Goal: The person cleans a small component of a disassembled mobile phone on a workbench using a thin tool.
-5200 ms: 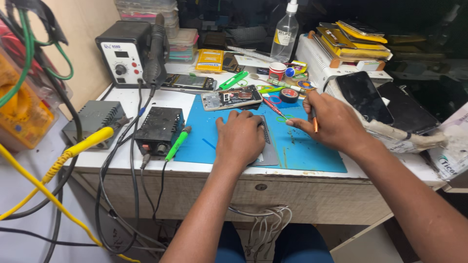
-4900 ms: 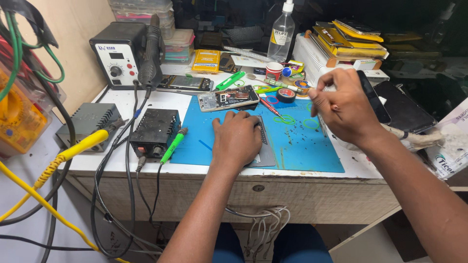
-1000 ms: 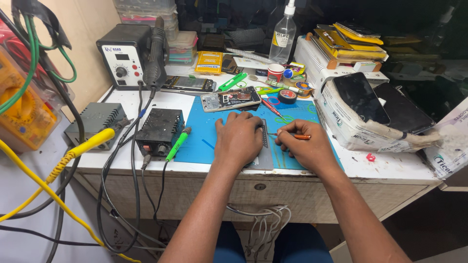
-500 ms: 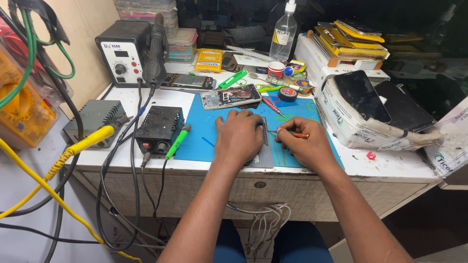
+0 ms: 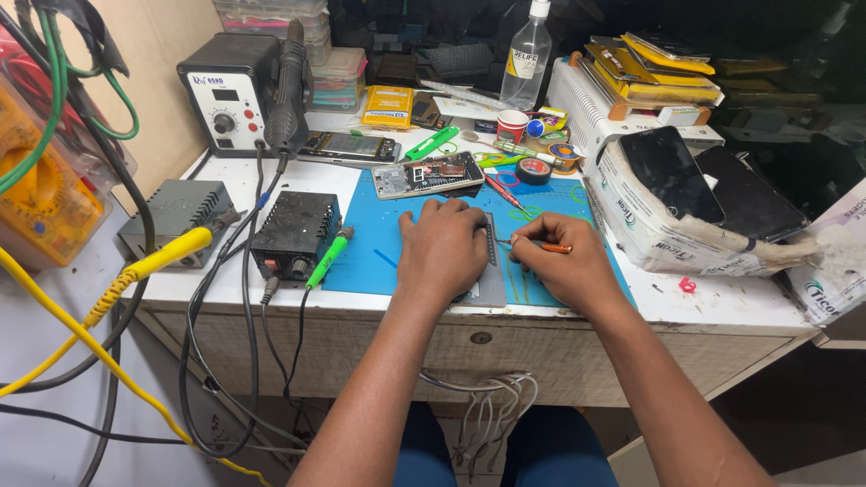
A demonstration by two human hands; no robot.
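Note:
My left hand (image 5: 444, 248) lies palm down on a grey phone part (image 5: 492, 271) that rests on the blue work mat (image 5: 379, 248), pinning it in place. Beside it, my right hand (image 5: 561, 261) grips a thin orange-handled tool (image 5: 541, 245) whose tip points left at the part's right edge. An opened phone (image 5: 426, 175) with its board showing lies on the mat just beyond my fingers.
A hot-air station (image 5: 230, 90) stands back left, with a black power unit (image 5: 296, 233), a green soldering iron (image 5: 327, 257) and a grey box (image 5: 176, 215) in front. A bottle (image 5: 525, 59), tape roll (image 5: 534, 170), tools and stacked phones (image 5: 672, 176) crowd the back and right. Cables hang left.
Five seconds ago my right hand was raised over the right side of the mat; it has come down beside my left hand with the orange tool. The left hand has stayed put.

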